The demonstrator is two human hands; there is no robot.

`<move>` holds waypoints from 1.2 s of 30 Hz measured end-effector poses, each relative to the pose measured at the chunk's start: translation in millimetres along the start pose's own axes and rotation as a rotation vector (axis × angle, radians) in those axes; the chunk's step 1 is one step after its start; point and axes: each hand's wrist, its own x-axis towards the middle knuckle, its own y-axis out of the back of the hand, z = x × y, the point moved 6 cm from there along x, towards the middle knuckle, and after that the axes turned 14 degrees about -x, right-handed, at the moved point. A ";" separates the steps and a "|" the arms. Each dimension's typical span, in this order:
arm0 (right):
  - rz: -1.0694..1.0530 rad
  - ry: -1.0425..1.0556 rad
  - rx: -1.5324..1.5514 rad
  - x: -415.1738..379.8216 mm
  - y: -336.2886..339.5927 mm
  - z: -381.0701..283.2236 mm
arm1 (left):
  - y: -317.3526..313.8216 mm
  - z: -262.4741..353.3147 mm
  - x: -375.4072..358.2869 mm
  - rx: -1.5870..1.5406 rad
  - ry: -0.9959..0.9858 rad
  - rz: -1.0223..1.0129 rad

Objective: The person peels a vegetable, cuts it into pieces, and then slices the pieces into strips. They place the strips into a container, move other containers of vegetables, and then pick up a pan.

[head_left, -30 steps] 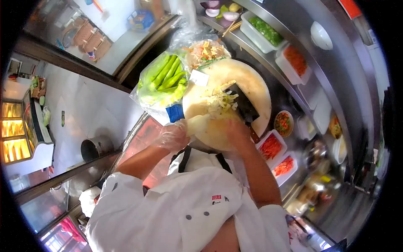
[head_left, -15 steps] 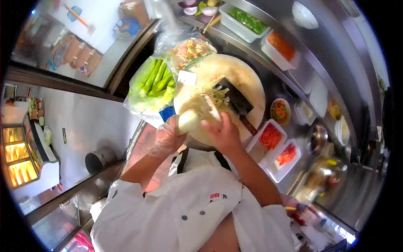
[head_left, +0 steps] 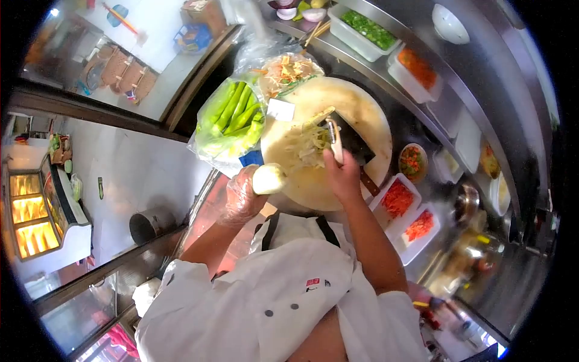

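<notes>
My left hand (head_left: 239, 196), in a clear plastic glove, is wrapped round a pale peeled vegetable (head_left: 269, 179) at the left front edge of the round cutting board (head_left: 368, 108). A peeler (head_left: 335, 140) with a light handle is gripped in my right hand (head_left: 345, 176), over the board and apart from the vegetable. Pale green peelings (head_left: 310, 145) lie in a pile left of the peeler. Behind the peeler, a dark cleaver (head_left: 356, 146) rests flat on the board, its wooden handle pointing toward the front right.
Left of the board is a bag of green peppers (head_left: 232, 111), with a bag of shredded food (head_left: 289, 71) behind. White trays of chopped red food (head_left: 398, 199) and a small bowl (head_left: 413, 161) stand at right. Containers of chopped greens (head_left: 367, 27) line the back shelf.
My right hand and the peeler have moved away from the vegetable, to the right and further back. The vegetable now shows its rounded end. The whole view has shifted slightly.
</notes>
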 end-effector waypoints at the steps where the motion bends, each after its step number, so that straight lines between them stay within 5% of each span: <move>1: -0.005 0.001 0.002 -4.2 3.4 -10.2 | 1.2 0.1 0.6 0.005 0.003 -0.001; 4: -0.104 0.151 -0.038 -22.3 -4.7 -44.7 | 1.7 -0.8 2.7 0.049 0.022 -0.020; 6: -0.158 0.168 -0.137 -45.5 6.0 -72.8 | -4.6 -15.4 -2.5 0.116 0.269 -0.155; 13: -0.241 0.387 -0.632 -91.6 -4.9 -90.8 | -8.5 -13.6 3.6 0.271 0.309 -0.289; 17: -0.173 0.303 -0.666 -57.2 -18.5 -18.7 | -9.3 -20.4 -2.9 0.269 0.344 -0.311; 19: -0.245 0.096 -0.759 -38.9 -18.7 32.2 | -5.8 -17.2 -3.6 0.195 0.340 -0.271; 28: -0.280 0.379 -0.546 -90.6 -10.7 -64.5 | -18.1 -19.5 -6.7 0.030 0.557 -0.262; 36: -0.140 0.201 -0.458 -56.2 -4.6 5.8 | -43.8 -44.6 -53.0 -0.347 0.938 -0.235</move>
